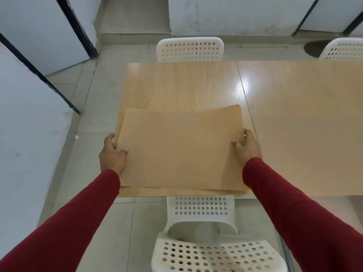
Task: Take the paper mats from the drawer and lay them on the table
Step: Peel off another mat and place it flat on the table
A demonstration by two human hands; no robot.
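Now I see my left hand [113, 154] and right hand [247, 147] pinching the side edges of the mats [179, 149], thumbs on top, above the table's [196, 85] near-left corner.

A white perforated plastic chair [208, 238] is standing at the near edge, its backrest facing the camera. A second white perforated chair [190, 49] is standing at the far edge, opposite the first. A third perforated chair [343, 49] is showing partly at the upper right. Pale floor tiles [88, 91] are running beneath them. White wall panels [35, 32] with black strips are lining the left side.
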